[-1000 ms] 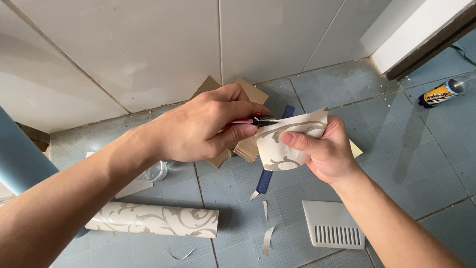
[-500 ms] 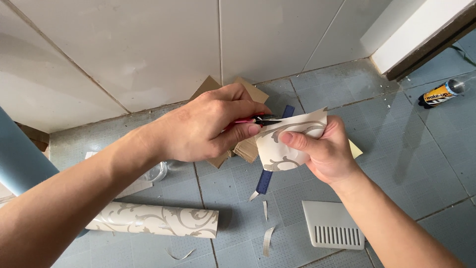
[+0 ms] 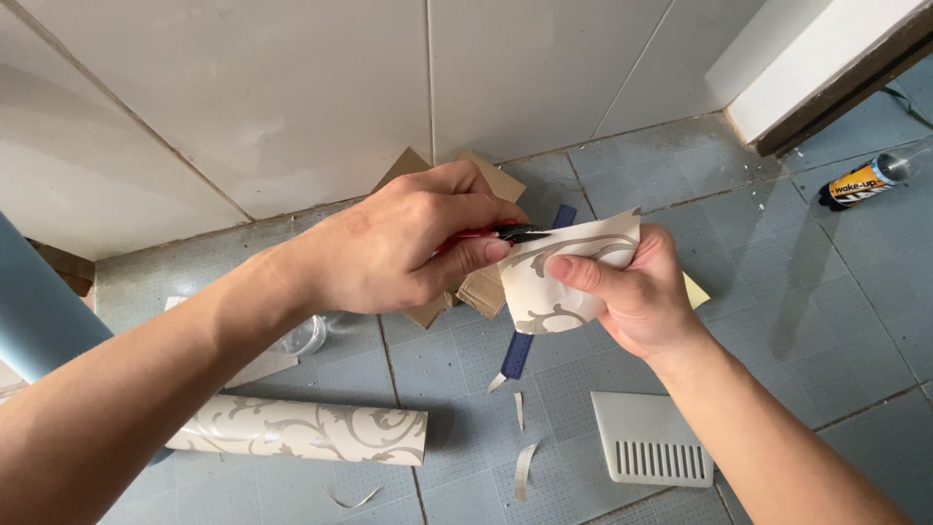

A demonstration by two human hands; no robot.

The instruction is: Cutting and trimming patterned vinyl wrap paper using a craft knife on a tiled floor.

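A pale blue tube (image 3: 34, 311) is seen at the left edge of the tiled floor (image 3: 826, 321), and a roll of patterned wallpaper (image 3: 301, 430) lies on the floor near its front edge, with thin paper trimmings (image 3: 525, 469) just to its right. The left hand (image 3: 398, 248) is closed around a utility knife (image 3: 510, 233), of which only a red part and the dark tip are shown past the fingers; the tip is held against the top edge of a wallpaper piece (image 3: 564, 282). That piece is held above the floor, pinched by the right hand (image 3: 637, 292), thumb on its face and fingers curled behind. Compared with the earlier pictures, both hands and the piece are found in nearly the same place, and little change in the knife tip can be made out. Cardboard pieces (image 3: 486, 282) lie under the hands by the wall, a white plastic smoothing scraper (image 3: 649, 437) lies near the front edge, and a tube with a yellow and black label (image 3: 860, 182) lies near the right edge.
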